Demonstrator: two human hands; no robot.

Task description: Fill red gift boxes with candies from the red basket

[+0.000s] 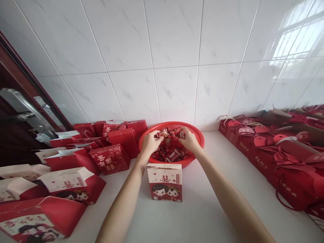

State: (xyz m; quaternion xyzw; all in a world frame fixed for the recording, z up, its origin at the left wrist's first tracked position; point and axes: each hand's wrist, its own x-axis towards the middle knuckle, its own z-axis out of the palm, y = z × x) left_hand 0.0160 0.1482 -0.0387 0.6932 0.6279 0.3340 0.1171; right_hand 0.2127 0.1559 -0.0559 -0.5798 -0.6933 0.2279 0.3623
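My left hand (151, 143) is over the left side of a red plastic basket (199, 140), its thumb and fingers pinched on a wrapped candy (165, 132) with a red and gold wrapper. Across from it, my right hand (190, 140) reaches over the basket's right side, fingers closed on another red-wrapped candy (181, 134). More red-wrapped candies (174, 155) lie in the basket below both hands. Directly in front of the basket, between my forearms, a small red and white gift box (165, 184) with two cartoon faces stands upright; its top looks open.
Several red and white gift boxes (108, 158) crowd the left side, many with raised flaps. Red gift bags or boxes with ribbons and cords (265, 152) line the right. A tiled wall (174, 91) rises behind; a door with a metal handle (22, 104) is at left.
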